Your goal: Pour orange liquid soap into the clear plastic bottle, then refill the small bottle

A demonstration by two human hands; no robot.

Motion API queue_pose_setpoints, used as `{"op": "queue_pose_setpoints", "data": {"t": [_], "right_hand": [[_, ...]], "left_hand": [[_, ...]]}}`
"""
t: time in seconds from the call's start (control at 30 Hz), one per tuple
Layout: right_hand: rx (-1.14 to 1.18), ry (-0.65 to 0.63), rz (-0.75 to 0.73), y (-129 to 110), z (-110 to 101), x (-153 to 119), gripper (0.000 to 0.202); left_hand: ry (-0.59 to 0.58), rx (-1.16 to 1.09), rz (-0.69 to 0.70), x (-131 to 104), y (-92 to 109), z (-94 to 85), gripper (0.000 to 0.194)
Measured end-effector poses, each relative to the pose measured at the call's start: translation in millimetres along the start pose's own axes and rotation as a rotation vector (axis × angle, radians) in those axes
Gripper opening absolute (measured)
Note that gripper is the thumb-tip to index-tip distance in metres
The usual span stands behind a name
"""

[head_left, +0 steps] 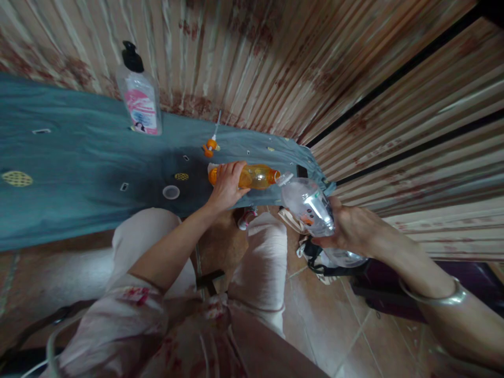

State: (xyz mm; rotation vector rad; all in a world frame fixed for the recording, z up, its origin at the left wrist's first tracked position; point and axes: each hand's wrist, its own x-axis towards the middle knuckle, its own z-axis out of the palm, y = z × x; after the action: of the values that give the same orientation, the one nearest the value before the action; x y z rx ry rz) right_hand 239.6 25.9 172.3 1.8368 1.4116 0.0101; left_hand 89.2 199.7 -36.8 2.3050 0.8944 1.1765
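Observation:
My left hand (228,185) is wrapped round an orange see-through bottle (258,177), tilted nearly flat with its open mouth pointing right. In my right hand (348,228) is a large clear plastic bottle (309,205), tipped so that its neck meets or nearly meets the orange bottle's mouth. Whether the two mouths touch, I cannot tell. An orange pump top (210,146) with a thin tube lies on the cloth beyond my left hand. Nearer to me is a small white round cap (171,192).
A clear bottle with a black pump (142,100) stands at the back left against the pleated curtain (244,63). Blue-green cloth (86,157) covers the surface. Bags (321,262) rest on the tiled floor below my right hand, beside a dark purple box (394,294).

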Motion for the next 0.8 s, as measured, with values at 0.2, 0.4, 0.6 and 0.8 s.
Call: {"op": "queue_pose_setpoints", "data": {"t": [0.2,0.4,0.6,0.8], "right_hand": [[-0.002,-0.007,0.003,-1.3,0.1,-0.2,0.072],[-0.009,0.001,-0.001,-0.9,-0.6,-0.5,0.068],[-0.001,-0.001,0.003,-1.0,-2.1,-1.1,0.068],[0.013,-0.006,0.001,-0.7,-1.6,-1.0,0.068]], "left_hand": [[-0.006,-0.020,-0.003,0.2,0.7,-1.0,0.066],[0.000,0.000,0.003,-0.1,-0.1,0.1,0.067],[-0.011,-0.016,-0.007,0.0,0.9,-1.0,0.065],[-0.020,-0.019,-0.018,0.2,0.7,-0.7,0.066]]}}
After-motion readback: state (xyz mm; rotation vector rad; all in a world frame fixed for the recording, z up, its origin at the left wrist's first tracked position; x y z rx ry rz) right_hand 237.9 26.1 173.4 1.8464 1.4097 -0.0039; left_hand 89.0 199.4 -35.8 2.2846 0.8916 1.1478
